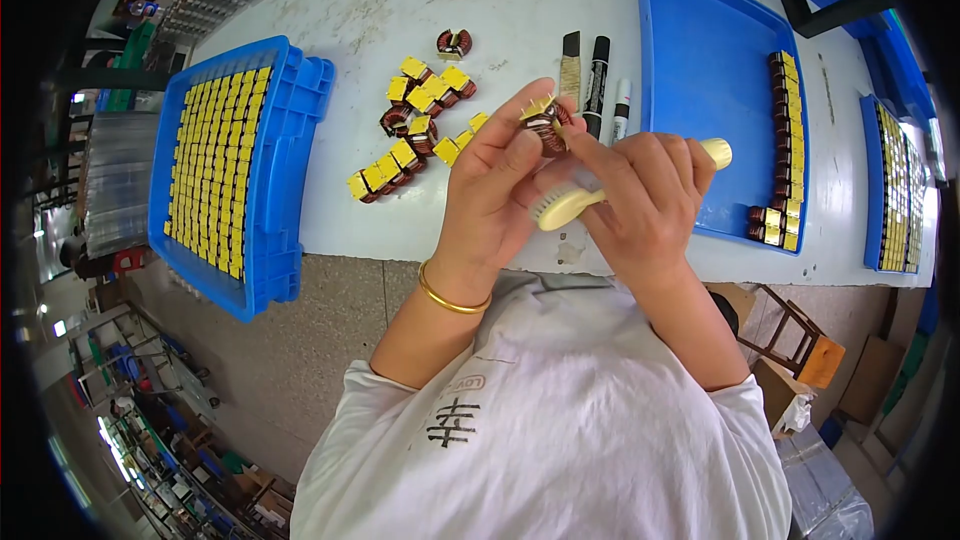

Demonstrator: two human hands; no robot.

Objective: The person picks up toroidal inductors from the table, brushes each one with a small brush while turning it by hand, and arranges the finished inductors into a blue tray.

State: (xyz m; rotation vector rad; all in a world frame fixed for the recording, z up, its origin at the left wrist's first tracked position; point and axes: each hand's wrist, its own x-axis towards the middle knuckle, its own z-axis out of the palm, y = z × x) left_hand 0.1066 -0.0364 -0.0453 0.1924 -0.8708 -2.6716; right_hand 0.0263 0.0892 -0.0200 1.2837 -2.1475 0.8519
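Note:
Between the thumb and fingers of my left hand (497, 175) is a copper-wound toroidal coil (548, 130), its yellow base and thin pins turned upward. My right hand (650, 190) grips a pale yellow brush (567, 210), bristles pointing left and the round handle end showing past the knuckles. The right fingertips meet the coil's right side; whether they also pinch something small there, I cannot tell. Left of my hands, several more yellow-based coils (387, 172) lie loosely grouped on the white table (350, 225). One coil (454, 44) sits apart, farther back.
A blue crate (290, 170) packed with rows of coils stands at the left. At the right, a blue tray (700, 50) holds a column of coils (787, 140) along its right side. Black markers (597, 75) and a cutter-like tool (570, 65) lie behind my hands.

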